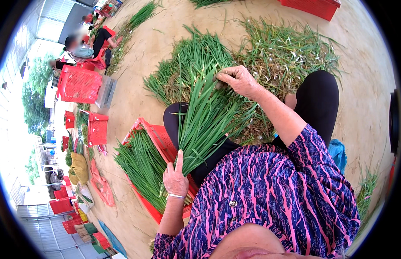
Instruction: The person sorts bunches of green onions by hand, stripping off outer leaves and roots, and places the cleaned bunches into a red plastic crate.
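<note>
Leafy green bunch (205,125) between the hands, right of red crate (154,139) holding green stalks (140,162). Right hand (237,82): fingers pinching bunch's far end. Left hand (175,179): index finger straight against near end; grip cannot be told. Green pile (200,54) on floor (136,95), far side.

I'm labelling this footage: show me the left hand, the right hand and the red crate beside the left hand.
Left hand (175,181): head view, back of the hand.
Right hand (240,80): head view, back of the hand.
Red crate (165,139): head view, its side wall.
</note>
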`<state>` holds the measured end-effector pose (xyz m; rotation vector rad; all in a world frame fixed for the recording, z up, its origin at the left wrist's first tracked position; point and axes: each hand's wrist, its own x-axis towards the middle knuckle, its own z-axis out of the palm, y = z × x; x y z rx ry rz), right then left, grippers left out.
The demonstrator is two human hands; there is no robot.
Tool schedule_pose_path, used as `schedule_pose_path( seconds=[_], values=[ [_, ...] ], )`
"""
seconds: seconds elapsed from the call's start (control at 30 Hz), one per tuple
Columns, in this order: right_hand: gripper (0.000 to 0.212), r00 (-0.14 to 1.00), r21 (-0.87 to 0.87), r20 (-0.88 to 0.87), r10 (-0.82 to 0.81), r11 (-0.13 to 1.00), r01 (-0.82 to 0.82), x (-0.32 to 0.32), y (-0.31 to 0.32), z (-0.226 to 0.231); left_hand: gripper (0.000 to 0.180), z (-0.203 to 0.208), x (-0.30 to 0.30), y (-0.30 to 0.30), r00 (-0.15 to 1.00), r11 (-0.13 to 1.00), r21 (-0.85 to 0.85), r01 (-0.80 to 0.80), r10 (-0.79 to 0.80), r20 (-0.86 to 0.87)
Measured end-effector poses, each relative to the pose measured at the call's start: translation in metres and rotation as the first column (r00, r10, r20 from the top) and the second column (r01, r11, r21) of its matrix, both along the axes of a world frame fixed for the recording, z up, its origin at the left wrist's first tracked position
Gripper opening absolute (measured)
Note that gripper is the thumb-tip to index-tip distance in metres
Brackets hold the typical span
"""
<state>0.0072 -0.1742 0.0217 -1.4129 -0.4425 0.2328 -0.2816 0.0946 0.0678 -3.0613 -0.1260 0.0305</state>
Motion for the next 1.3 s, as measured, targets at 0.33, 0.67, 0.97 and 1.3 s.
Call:
schedule_pose_path(
  seconds=[0.33,0.67,0.97,1.3],
  values=[
    [0.021,0.802,0.307,-0.566,-0.190,0.854,0.419,0.025,-0.006,-0.019,0.090,-0.003,0.001,0.001,1.000,0.999,-0.047,0.011,-0.010,0.021],
    [0.026,0.841,0.314,-0.524,0.135,0.949,0.043,0.027,0.008,-0.016,0.095,0.000,0.003,0.001,1.000,0.999,-0.036,0.023,-0.023,-0.011],
    [0.020,0.801,0.327,-0.596,0.048,0.926,0.188,0.023,0.011,-0.006,0.094,0.001,0.004,-0.001,1.000,0.999,-0.032,0.012,-0.012,-0.012],
    [0.012,0.821,0.237,-0.523,-0.229,0.886,0.398,0.035,0.017,-0.025,0.094,0.007,0.007,-0.005,0.999,0.998,-0.061,0.027,-0.028,-0.020]
  ],
)
